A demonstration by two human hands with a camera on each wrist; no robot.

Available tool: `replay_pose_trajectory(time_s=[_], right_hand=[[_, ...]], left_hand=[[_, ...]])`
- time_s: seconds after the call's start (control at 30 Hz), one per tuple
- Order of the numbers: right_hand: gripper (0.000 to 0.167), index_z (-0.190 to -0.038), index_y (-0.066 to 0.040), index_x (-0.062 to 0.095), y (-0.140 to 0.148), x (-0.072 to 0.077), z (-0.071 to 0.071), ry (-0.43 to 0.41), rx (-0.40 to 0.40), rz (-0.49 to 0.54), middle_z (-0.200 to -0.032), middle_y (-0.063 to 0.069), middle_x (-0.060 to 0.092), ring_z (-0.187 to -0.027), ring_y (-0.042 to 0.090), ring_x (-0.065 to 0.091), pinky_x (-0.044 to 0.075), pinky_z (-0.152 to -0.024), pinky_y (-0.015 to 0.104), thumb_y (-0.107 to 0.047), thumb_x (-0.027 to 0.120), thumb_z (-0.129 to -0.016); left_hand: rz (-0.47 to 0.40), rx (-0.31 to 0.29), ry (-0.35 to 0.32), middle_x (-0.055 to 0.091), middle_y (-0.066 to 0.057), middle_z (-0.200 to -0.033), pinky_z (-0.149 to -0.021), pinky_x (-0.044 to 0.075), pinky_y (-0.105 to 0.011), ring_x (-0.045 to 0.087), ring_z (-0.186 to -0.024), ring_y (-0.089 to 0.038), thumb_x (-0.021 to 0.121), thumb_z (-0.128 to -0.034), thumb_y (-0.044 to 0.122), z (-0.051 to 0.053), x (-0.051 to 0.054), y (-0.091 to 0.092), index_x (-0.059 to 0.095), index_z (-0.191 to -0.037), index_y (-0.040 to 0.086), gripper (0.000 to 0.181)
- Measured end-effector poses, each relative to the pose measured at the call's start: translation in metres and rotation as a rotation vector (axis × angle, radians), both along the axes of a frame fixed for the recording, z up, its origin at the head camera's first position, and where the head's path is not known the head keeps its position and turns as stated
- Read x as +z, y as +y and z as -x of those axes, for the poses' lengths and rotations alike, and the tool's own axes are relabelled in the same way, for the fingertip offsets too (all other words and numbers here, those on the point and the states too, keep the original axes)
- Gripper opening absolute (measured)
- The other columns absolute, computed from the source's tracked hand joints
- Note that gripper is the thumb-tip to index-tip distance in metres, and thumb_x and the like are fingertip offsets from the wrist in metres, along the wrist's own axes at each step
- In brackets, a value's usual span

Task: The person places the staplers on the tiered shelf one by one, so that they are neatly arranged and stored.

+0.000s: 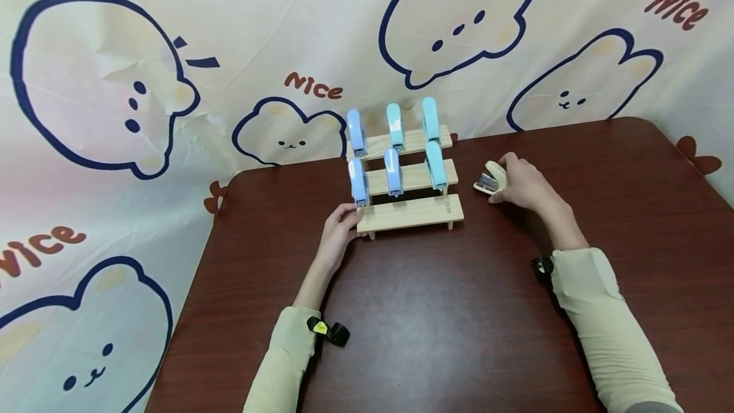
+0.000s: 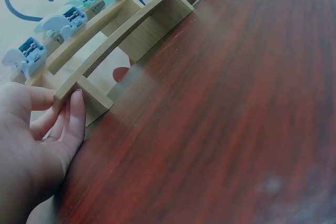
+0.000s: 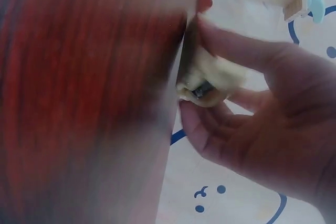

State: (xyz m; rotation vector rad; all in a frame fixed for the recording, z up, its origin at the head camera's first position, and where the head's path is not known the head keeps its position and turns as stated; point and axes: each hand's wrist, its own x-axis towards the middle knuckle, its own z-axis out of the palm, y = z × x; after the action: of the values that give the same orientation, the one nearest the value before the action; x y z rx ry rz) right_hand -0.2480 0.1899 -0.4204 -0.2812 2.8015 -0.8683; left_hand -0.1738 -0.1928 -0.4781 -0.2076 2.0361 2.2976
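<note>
A three-tier wooden rack (image 1: 410,214) stands toward the back of the table. Blue staplers (image 1: 393,172) and teal staplers (image 1: 436,164) stand on its middle and top tiers. My left hand (image 1: 336,238) pinches the left end of the lowest tier; the left wrist view shows thumb and fingers around the shelf end (image 2: 68,92). To the right of the rack, my right hand (image 1: 527,187) grips a cream stapler (image 1: 494,177) from its right side, low over the table. Blur in the right wrist view hides part of this stapler (image 3: 218,80), so whether it touches the table I cannot tell.
The dark brown wooden table (image 1: 436,311) reaches forward to a wall cloth (image 1: 252,37) printed with cartoon bears, close behind the rack. Small black cameras are strapped to the left wrist (image 1: 328,329) and the right wrist (image 1: 541,266).
</note>
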Motion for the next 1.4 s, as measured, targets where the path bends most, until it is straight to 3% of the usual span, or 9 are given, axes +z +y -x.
replay_pose_trajectory(time_s=[0.17, 0.33, 0.6, 0.77, 0.93, 1.1, 1.4], right_hand=[[0.049, -0.122, 0.01, 0.058, 0.005, 0.0, 0.003, 0.047, 0.051, 0.001, -0.103, 0.025, 0.064, -0.088, 0.035, 0.059, 0.05, -0.073, 0.045, -0.027, 0.076, -0.095], [0.043, -0.117, 0.005, 0.064, 0.011, 0.001, 0.004, 0.002, 0.047, 0.074, -0.092, 0.015, 0.062, -0.077, 0.026, 0.054, 0.043, -0.062, 0.035, -0.035, 0.068, -0.101], [0.042, -0.111, 0.009, 0.059, 0.013, 0.005, 0.002, -0.115, -0.009, 0.233, -0.098, 0.019, 0.064, -0.074, 0.018, 0.069, 0.063, -0.067, 0.037, -0.032, 0.066, -0.103], [0.041, -0.11, 0.011, 0.057, 0.013, 0.007, -0.001, -0.165, -0.032, 0.282, -0.092, 0.021, 0.069, -0.074, 0.019, 0.071, 0.063, -0.066, 0.037, -0.03, 0.061, -0.105], [0.047, -0.124, 0.016, 0.051, 0.013, 0.009, -0.001, -0.169, -0.035, 0.297, -0.103, 0.023, 0.065, -0.08, 0.021, 0.072, 0.063, -0.068, 0.036, -0.026, 0.064, -0.104], [0.056, -0.135, 0.017, 0.047, 0.013, 0.006, 0.001, -0.184, 0.009, 0.28, -0.109, 0.024, 0.064, -0.087, 0.022, 0.071, 0.062, -0.073, 0.034, -0.024, 0.067, -0.103], [0.052, -0.14, 0.014, 0.049, 0.012, 0.004, 0.001, -0.18, 0.077, 0.272, -0.116, 0.026, 0.062, -0.088, 0.019, 0.066, 0.06, -0.073, 0.029, -0.019, 0.066, -0.103]], left_hand=[[-0.005, 0.004, -0.001, 0.062, -0.005, -0.107, -0.07, 0.055, -0.028, 0.062, -0.086, -0.016, 0.058, -0.1036, 0.007, 0.0, 0.002, 0.001, 0.059, -0.121, -0.003, 0.02], [-0.007, 0.0, 0.006, 0.063, -0.006, -0.106, -0.07, 0.056, -0.028, 0.063, -0.084, -0.016, 0.059, -0.1033, 0.006, -0.001, 0.004, 0.001, 0.059, -0.121, -0.004, 0.021], [-0.003, -0.003, 0.011, 0.061, -0.005, -0.105, -0.07, 0.056, -0.028, 0.062, -0.085, -0.016, 0.058, -0.1031, 0.006, 0.0, 0.005, 0.001, 0.058, -0.122, -0.004, 0.021], [-0.002, 0.0, 0.007, 0.061, -0.006, -0.106, -0.07, 0.056, -0.028, 0.062, -0.084, -0.016, 0.058, -0.1033, 0.005, 0.0, 0.004, 0.001, 0.058, -0.122, -0.004, 0.021], [0.002, -0.003, 0.007, 0.061, -0.006, -0.106, -0.07, 0.056, -0.029, 0.062, -0.085, -0.016, 0.058, -0.1036, 0.006, 0.0, 0.003, 0.0, 0.058, -0.121, -0.004, 0.021], [0.006, -0.007, 0.008, 0.061, -0.006, -0.105, -0.071, 0.056, -0.029, 0.062, -0.084, -0.016, 0.058, -0.1036, 0.007, 0.0, 0.001, 0.0, 0.058, -0.122, -0.004, 0.021], [0.008, -0.007, 0.006, 0.061, -0.006, -0.107, -0.071, 0.056, -0.028, 0.062, -0.085, -0.016, 0.057, -0.1035, 0.006, -0.001, 0.001, 0.0, 0.058, -0.123, -0.004, 0.022]])
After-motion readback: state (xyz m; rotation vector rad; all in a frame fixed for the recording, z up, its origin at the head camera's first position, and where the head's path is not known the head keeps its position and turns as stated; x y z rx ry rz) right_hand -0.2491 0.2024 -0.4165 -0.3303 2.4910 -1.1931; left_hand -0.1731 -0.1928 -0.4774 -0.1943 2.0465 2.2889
